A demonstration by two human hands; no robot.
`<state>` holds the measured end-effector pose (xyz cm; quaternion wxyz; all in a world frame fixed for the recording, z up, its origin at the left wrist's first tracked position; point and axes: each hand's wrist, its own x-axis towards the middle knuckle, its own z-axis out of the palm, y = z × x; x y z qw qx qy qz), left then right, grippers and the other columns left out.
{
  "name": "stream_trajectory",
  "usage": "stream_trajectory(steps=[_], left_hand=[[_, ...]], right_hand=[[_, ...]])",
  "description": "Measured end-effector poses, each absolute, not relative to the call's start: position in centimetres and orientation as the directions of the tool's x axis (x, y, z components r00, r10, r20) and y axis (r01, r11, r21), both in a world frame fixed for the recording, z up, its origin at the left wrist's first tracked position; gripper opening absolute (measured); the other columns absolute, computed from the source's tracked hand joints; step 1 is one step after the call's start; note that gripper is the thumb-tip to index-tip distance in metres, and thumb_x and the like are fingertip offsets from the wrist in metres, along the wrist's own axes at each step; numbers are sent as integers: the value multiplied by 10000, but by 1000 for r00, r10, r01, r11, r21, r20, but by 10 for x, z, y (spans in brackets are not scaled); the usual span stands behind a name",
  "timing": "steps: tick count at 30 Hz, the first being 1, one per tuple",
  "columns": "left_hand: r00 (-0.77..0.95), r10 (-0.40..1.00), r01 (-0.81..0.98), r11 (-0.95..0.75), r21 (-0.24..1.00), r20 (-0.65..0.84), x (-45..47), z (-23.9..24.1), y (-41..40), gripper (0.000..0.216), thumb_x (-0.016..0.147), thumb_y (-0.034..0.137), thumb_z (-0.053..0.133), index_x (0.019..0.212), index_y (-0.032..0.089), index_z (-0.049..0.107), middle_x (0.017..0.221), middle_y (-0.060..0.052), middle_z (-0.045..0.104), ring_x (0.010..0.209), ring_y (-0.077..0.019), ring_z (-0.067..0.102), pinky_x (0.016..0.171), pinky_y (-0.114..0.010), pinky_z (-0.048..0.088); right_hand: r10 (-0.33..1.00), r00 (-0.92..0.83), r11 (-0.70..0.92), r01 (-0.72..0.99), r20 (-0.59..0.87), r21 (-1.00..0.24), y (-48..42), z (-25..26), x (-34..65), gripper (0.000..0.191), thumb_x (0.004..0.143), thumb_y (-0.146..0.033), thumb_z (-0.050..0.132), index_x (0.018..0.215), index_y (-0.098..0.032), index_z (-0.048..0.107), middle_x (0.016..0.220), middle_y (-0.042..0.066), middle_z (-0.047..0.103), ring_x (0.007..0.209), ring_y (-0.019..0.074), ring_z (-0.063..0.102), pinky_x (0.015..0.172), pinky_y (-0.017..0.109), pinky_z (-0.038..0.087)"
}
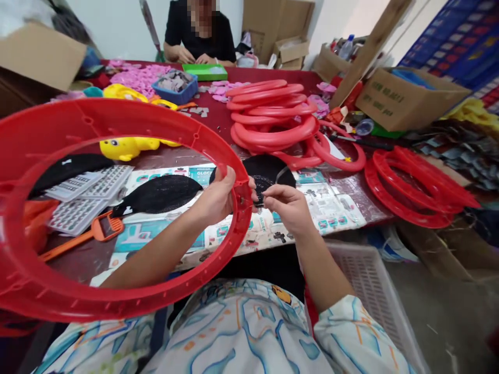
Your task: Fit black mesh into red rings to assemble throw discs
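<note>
A large red plastic ring (156, 117), its ribbed inner side showing, fills the left of the view. My left hand (219, 196) is wrapped round the ring's right edge, with the forearm passing through its opening. Just right of that edge, my right hand (290, 208) is closed in a pinch. A thin pale strand seems to rise from its fingertips, but I cannot make out what it is. Behind my hands lies a black mesh piece (268, 169). Another black mesh piece (163, 193) rests on the printed cardboard sheet (335, 210), seen through the ring.
Red tube rings (273, 127) are piled further back, and flat red rings (409, 189) lie at the right. An orange tool (105, 227), white button-like panels (83, 200) and a yellow toy (125, 149) are at the left. Across the table (212, 111) sits a person (200, 36).
</note>
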<state>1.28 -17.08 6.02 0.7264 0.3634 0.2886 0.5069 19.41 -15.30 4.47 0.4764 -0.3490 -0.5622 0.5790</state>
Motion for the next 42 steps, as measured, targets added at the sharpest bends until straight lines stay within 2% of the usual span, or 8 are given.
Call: stream_trajectory(steps=[6, 11, 17, 21, 26, 31, 38, 42], left_hand=[[483, 870, -511, 375, 774, -102, -15, 33, -148, 369, 782, 434, 782, 952, 176, 581, 890, -18, 683, 743, -199, 716, 640, -375, 656], [464, 876, -502, 382, 776, -131, -21, 23, -151, 414, 834, 406, 766, 1059, 237, 462, 934, -3, 686, 694, -184, 711, 575, -361, 652], [505, 842, -518, 470, 715, -187, -24, 25, -157, 469, 883, 518, 669, 1137, 257, 373, 923, -14, 668, 664, -196, 703, 493, -341, 622], [595, 751, -470, 614, 634, -287, -25, 27, -157, 723, 738, 392, 775, 1272, 249, 310, 896, -7, 659, 681, -197, 700, 540, -315, 615], [567, 764, -303, 541, 784, -308, -19, 32, -164, 1193, 581, 115, 852, 1502, 262, 108, 882, 29, 596, 708, -140, 650, 584, -213, 544], [451, 795, -198, 532, 823, -406, -11, 36, -170, 1068, 707, 102, 747, 1512, 307, 77, 898, 22, 577, 625, -119, 632, 543, -234, 541], [421, 792, -182, 551, 814, -442, -12, 42, -172, 1006, 689, 54, 671, 1478, 290, 92, 851, 35, 593, 641, -154, 663, 503, -233, 560], [344, 850, -187, 477, 859, -398, -16, 42, -173, 922, 679, 55, 665, 1438, 281, 192, 889, 29, 608, 667, -139, 666, 536, -224, 574]], right_hand=[[881, -470, 31, -71, 61, -997, -118, 62, 207, 216, 587, -307, 922, 691, -195, 769, 667, -2, 689, 578, 96, 607, 522, 219, 462], [847, -530, 30, -26, 39, -999, -90, 75, 188, 175, 576, -209, 916, 671, -189, 770, 702, -9, 711, 664, 91, 640, 624, 204, 500], [827, -529, 181, -75, 192, -981, -75, 77, 163, 122, 657, -125, 844, 709, -213, 777, 720, -35, 724, 671, 74, 645, 636, 183, 513], [836, -488, 231, -103, 251, -968, -78, 72, 154, 116, 663, -123, 832, 692, -217, 770, 720, -34, 721, 661, 85, 648, 644, 208, 536], [880, -401, 228, -109, 253, -967, -85, 53, 145, 97, 688, -140, 813, 705, -211, 749, 749, -34, 716, 699, 104, 662, 669, 238, 561], [851, -464, 245, -64, 246, -968, -85, 38, 146, 48, 786, -191, 780, 786, -182, 733, 756, -40, 695, 718, 82, 646, 706, 221, 550], [666, -724, 195, -63, 180, -979, -82, 51, 161, 221, 756, -250, 821, 881, -153, 668, 842, -50, 687, 771, 84, 657, 725, 212, 539], [699, -703, 123, -60, 130, -991, -85, 53, 157, 424, 704, -291, 852, 1039, -177, 620, 844, -75, 674, 834, 101, 691, 733, 208, 527]])
